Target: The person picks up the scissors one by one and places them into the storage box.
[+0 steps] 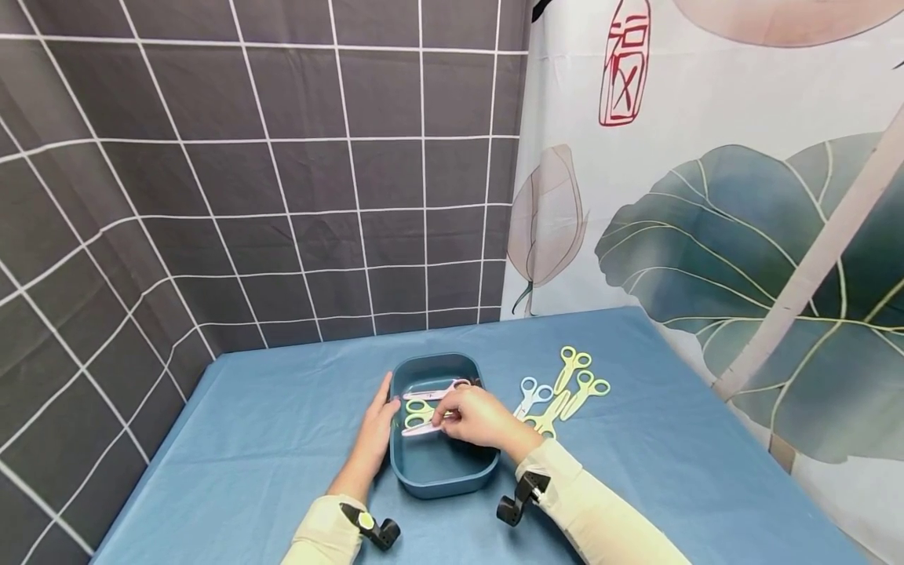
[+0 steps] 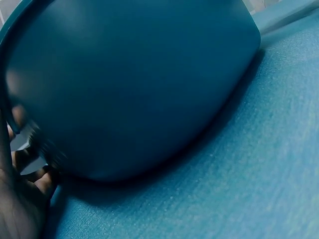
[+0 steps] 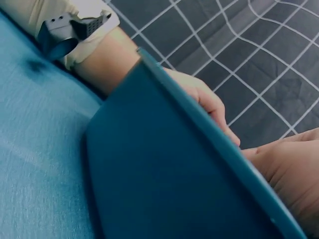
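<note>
A blue plastic bin (image 1: 445, 475) sits on the table, with my left hand (image 1: 376, 430) holding its left wall, thumb at the rim and fingers along the outside. My right hand (image 1: 472, 414) reaches over the bin and pinches a pair of pale pink scissors (image 1: 420, 429), blades pointing left. Inside the bin lie other pink-handled scissors (image 1: 429, 394) and yellow-green scissors (image 1: 418, 411), partly covered by the right hand. In the right wrist view the bin wall (image 3: 164, 164) hides the scissors; the right hand (image 3: 291, 174) shows beyond its rim.
Right of the bin lie light blue scissors (image 1: 530, 395) and several yellow-green scissors (image 1: 586, 391), some overlapping. A blue cloth (image 1: 282, 439) covers the table. Behind it hang a dark grid-patterned curtain (image 1: 339, 196) and a leaf-printed one (image 1: 706, 235).
</note>
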`<state>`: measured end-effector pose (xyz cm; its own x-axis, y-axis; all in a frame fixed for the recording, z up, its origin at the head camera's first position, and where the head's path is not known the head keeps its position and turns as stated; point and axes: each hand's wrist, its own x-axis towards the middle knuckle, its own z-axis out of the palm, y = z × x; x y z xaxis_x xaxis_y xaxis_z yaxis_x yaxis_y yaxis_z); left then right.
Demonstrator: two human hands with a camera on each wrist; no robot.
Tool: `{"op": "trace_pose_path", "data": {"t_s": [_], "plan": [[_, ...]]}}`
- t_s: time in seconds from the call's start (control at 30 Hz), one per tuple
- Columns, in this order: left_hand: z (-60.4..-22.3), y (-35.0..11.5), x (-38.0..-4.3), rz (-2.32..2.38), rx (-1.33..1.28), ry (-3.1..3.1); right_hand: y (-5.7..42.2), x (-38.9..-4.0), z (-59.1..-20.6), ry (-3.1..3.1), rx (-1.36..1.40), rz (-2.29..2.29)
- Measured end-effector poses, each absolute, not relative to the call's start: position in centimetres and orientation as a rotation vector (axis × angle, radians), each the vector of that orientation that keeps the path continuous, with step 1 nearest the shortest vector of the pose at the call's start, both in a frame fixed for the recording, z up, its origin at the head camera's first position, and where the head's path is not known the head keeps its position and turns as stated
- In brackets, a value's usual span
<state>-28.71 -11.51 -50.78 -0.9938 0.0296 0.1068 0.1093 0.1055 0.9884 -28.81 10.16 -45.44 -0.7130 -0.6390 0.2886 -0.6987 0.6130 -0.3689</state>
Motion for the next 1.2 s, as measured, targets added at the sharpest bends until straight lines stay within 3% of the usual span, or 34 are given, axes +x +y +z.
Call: {"op": "trace_pose_path", "data": {"t_s": [0.63,1.07,1.2], "plan": [[-50.92,-11.56,-28.96,-2.073,-0.131,-2.303,9.52,-28.68,-45.93,-2.751,1.245,0.038],[-50.83,-11.65,-28.92,-2.080,-0.126,-2.304,9.42,-28.10,-45.46,-2.754,1.212,0.006],[-50.91,-11.67,-28.90,-2.076,-0.128,-2.295,9.73,-28.30,-45.58,-2.712,1.212,0.216]]}}
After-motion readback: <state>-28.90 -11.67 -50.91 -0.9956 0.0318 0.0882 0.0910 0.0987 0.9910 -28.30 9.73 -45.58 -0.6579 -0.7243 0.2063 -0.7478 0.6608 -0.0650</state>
